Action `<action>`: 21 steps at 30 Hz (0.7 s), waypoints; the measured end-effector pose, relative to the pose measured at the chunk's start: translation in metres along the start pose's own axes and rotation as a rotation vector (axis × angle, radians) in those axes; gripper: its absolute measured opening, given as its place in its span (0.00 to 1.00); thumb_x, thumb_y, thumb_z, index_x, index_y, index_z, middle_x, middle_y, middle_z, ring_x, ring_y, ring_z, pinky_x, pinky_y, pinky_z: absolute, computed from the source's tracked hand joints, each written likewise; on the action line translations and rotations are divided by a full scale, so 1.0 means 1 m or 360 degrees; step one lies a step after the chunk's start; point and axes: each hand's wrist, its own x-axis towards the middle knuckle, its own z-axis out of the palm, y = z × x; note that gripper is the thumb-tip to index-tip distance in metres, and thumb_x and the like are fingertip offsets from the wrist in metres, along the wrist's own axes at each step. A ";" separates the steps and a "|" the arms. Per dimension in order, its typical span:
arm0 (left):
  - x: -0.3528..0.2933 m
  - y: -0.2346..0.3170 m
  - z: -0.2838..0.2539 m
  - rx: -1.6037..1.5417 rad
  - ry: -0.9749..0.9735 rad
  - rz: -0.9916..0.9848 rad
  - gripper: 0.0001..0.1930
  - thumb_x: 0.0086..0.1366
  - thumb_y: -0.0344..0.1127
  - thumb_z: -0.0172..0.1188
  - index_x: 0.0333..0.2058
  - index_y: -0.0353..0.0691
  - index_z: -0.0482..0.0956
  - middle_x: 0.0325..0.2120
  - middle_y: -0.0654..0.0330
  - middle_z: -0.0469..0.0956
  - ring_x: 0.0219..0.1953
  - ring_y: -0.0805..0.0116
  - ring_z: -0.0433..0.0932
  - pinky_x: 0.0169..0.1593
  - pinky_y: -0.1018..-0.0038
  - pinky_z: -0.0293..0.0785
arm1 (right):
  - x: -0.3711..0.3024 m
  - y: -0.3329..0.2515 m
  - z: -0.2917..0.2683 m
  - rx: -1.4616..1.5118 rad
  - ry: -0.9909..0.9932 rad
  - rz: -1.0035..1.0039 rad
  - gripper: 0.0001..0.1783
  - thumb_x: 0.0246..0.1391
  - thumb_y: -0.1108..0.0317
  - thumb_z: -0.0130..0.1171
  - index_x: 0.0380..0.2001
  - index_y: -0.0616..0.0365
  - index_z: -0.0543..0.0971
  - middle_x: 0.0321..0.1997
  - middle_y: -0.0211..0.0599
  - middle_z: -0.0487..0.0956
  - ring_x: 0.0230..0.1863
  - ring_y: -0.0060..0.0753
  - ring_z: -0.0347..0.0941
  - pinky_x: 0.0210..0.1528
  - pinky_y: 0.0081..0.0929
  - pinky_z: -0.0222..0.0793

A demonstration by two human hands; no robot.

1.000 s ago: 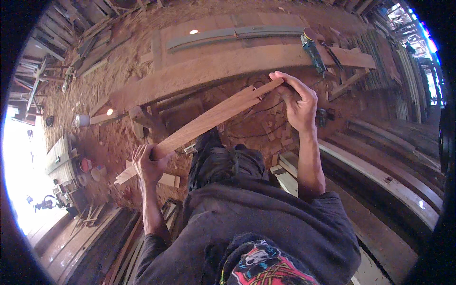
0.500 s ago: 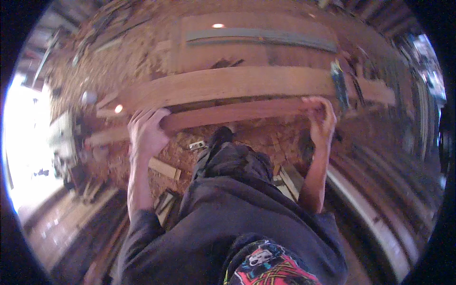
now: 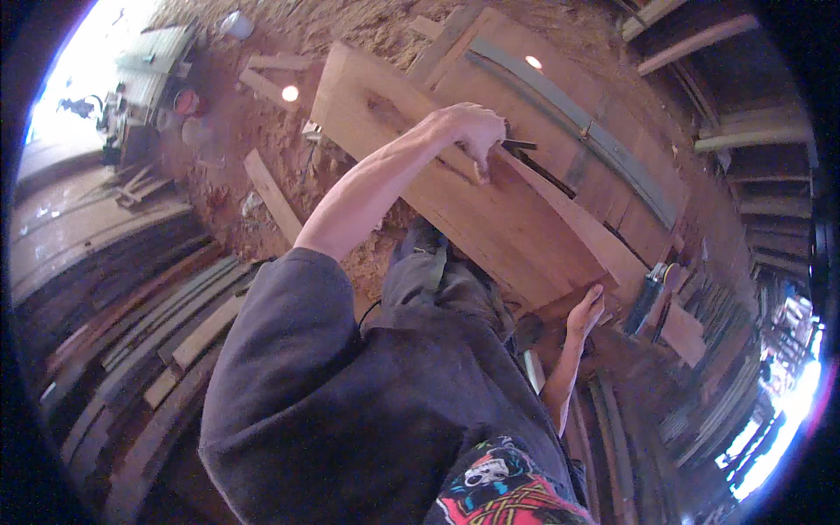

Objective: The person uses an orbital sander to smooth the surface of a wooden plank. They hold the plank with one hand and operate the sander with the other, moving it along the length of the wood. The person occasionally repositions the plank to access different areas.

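fingers of the left hand (image 3: 477,129) hook over a wooden plank (image 3: 553,241) slanting between the hands, left of the angle grinder (image 3: 645,304); the right hand (image 3: 584,313) is at its end, closure unclear. positioning seems under way; aligning it would need both hands.

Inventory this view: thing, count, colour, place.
Boards: count unclear (overlap), brown, centre
Angle grinder: 1, dark teal, right
Long strip: 1 or 2, grey, upper right
Loose plank: 1, light brown, left ground
Bucket: 1, white, top left
Container: 1, red, upper left
Stacked lumber: many, brown and grey, lower left
Trousers: 1 pair, dark, centre
Shirt: 1, dark grey, lower centre
Left grip: 1, bare, upper centre, at boards
Right grip: 1, bare, right of centre, at boards
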 end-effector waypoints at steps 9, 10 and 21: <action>0.071 -0.042 0.025 -0.0362 -0.0361 -0.0176 0.48 0.41 0.77 0.74 0.41 0.32 0.86 0.39 0.49 0.87 0.43 0.51 0.86 0.47 0.57 0.81 | 0.051 -0.060 -0.012 -0.0091 -0.0044 -0.0043 0.40 0.76 0.42 0.41 0.59 0.77 0.75 0.61 0.59 0.79 0.60 0.54 0.76 0.63 0.44 0.68; 0.068 -0.049 0.039 -0.0395 -0.0360 -0.0186 0.47 0.41 0.77 0.75 0.41 0.33 0.86 0.39 0.49 0.87 0.45 0.50 0.86 0.48 0.57 0.80 | 0.062 -0.070 -0.014 -0.0129 -0.0080 -0.0092 0.40 0.76 0.42 0.41 0.59 0.77 0.75 0.60 0.59 0.80 0.61 0.54 0.76 0.63 0.44 0.68; -0.093 0.124 0.063 -0.0642 0.1062 0.0012 0.50 0.38 0.58 0.82 0.61 0.45 0.76 0.64 0.51 0.71 0.70 0.48 0.65 0.72 0.53 0.61 | 0.106 -0.059 -0.032 0.0086 -0.0834 0.0253 0.34 0.75 0.46 0.45 0.64 0.68 0.75 0.69 0.46 0.74 0.68 0.40 0.69 0.72 0.35 0.60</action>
